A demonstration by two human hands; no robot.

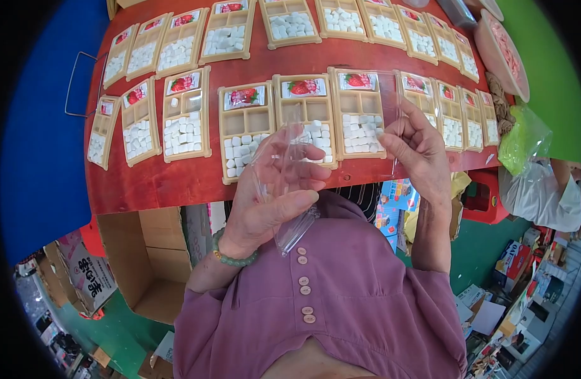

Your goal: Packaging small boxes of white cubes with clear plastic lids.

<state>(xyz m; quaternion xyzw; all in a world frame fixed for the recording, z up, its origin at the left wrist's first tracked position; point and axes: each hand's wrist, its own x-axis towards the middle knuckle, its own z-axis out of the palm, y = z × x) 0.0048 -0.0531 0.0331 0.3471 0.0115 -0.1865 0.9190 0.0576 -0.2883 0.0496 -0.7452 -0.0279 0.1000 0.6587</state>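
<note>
Red table (177, 180), candy-filled trays (245, 129)

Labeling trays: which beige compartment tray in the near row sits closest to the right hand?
The beige compartment tray just left of the right hand, its right edge beside the fingertips; other trays lie farther off.

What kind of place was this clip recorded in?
Probably a small hand-packing workshop or shop stockroom: rows of tan trays filled with white cubes on a red table, the hands holding a clear plastic bag, cardboard boxes below.

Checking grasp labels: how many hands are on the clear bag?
2. The left hand grips the clear bag near its lower end; the right hand pinches its upper right edge.
</note>
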